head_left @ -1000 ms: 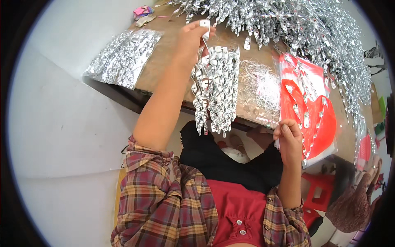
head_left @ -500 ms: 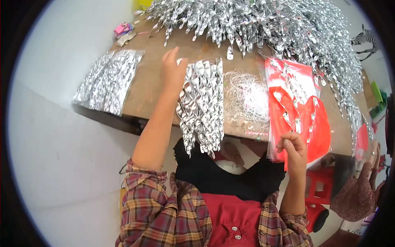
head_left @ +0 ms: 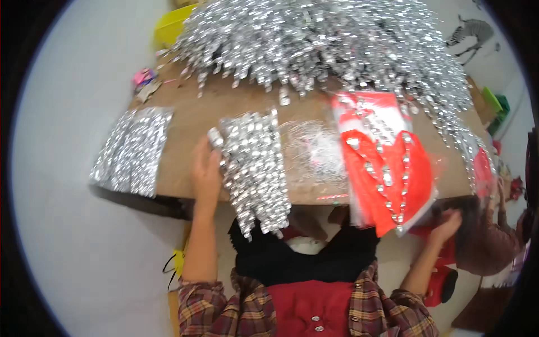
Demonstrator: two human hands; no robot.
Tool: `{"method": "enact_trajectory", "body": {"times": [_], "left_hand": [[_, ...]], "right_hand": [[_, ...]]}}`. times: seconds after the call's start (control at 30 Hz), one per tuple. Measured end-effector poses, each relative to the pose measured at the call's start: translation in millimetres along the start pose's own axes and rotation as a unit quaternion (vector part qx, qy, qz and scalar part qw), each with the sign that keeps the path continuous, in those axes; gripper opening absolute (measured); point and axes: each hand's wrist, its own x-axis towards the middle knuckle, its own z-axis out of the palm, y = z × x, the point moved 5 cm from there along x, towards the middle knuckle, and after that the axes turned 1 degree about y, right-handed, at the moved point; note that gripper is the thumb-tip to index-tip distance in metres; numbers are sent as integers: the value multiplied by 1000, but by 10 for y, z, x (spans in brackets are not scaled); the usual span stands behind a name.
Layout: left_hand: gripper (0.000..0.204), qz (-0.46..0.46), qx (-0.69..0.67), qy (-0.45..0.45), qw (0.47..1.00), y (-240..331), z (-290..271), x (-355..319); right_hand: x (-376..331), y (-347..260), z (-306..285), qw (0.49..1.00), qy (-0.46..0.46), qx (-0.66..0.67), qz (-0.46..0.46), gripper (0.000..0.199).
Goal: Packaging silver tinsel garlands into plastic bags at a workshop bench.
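Silver twisted strips (head_left: 255, 168) lie in a flat row on the table, their lower ends hanging over its front edge. My left hand (head_left: 206, 174) is at the row's left side, fingers closed around a silver strip (head_left: 215, 136) whose flat end sticks up past the fingertips. My right hand (head_left: 448, 224) is low beside the table's front edge at the right, smeared by motion, so its fingers cannot be read. Between the two hands, a red heart-shaped piece (head_left: 418, 163) lies on clear plastic bags, with a silver strand (head_left: 387, 176) laid in a V over it.
A heap of silver strips (head_left: 325, 45) covers the far side of the brown table (head_left: 193, 121). A plastic-wrapped silver pack (head_left: 133, 149) lies at the left edge. Tangled thin white strings (head_left: 314, 151) lie in the middle. A yellow container (head_left: 171, 25) stands at the far left.
My left hand has come down toward the front edge along the strip row. My right hand has moved right, away from the red piece, where the strand now forms a V. The view has shifted.
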Motion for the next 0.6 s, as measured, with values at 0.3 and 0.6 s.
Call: {"method": "enact_trajectory", "body": {"times": [0.3,0.6], "left_hand": [[33,-6,130,57,990,-414,-432,-257],[29,41,245,65,966,-325,-230,-244]], "right_hand": [[-2017,3094,-270,834,-76,138,529,34],[-1554,2897,-246,817,-90,226,522,37]]}}
